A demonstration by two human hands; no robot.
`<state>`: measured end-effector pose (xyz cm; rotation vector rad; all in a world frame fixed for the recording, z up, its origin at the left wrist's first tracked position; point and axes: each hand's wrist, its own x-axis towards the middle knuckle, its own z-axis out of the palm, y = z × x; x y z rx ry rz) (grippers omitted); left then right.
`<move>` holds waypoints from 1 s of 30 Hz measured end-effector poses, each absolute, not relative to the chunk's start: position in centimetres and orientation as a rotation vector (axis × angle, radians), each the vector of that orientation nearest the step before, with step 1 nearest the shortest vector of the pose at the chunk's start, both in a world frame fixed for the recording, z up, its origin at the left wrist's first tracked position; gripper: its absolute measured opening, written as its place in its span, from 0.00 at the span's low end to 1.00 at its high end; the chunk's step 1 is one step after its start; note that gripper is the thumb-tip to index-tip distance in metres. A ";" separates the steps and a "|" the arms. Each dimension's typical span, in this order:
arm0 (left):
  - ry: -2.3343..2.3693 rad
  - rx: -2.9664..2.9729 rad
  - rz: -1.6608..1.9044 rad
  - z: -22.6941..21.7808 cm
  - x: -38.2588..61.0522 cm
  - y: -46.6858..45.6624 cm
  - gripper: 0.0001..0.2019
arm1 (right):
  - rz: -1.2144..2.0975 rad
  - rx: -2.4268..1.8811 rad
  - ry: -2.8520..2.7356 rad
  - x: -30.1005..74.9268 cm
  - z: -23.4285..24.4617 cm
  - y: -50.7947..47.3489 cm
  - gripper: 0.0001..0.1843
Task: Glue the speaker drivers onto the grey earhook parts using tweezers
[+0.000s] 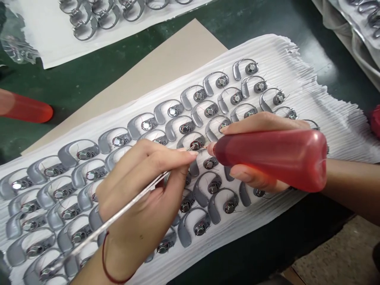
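Note:
My left hand [148,178], with a dark red cord around its wrist, pinches a thin white rod [124,213] like a pen. The rod's fine metal tip reaches the round part of a grey hook-shaped earphone piece [196,144]. In my right hand [264,118] lies a translucent red squeeze bottle [273,158], tilted nearly flat. Its nozzle points left, close to the rod's tip and the same piece; whether it touches cannot be made out. More pieces with round metal parts and thin wires surround both hands, and some are hidden beneath them.
The pieces lie in rows on a stack of white foam sheets [285,59]. Beneath is a beige board [178,51] on a dark green table [124,51]. Another red bottle [26,107] is at the left. Further grey pieces [86,29] rest on a white sheet behind.

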<state>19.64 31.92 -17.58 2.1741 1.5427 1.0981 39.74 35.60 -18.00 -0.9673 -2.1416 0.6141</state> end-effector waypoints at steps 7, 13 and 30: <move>1.519 2.148 1.111 -17.7 19.7 31.9 0.13 | 0.672 -0.948 -2.140 39.8 -18.0 35.8 0.15; 1.526 2.146 1.099 -17.8 19.5 31.9 0.13 | 0.724 -0.918 -2.140 40.0 -18.2 36.0 0.15; 1.546 2.146 1.099 -17.8 19.5 32.0 0.11 | 0.699 -0.856 -2.115 39.4 -18.3 36.0 0.16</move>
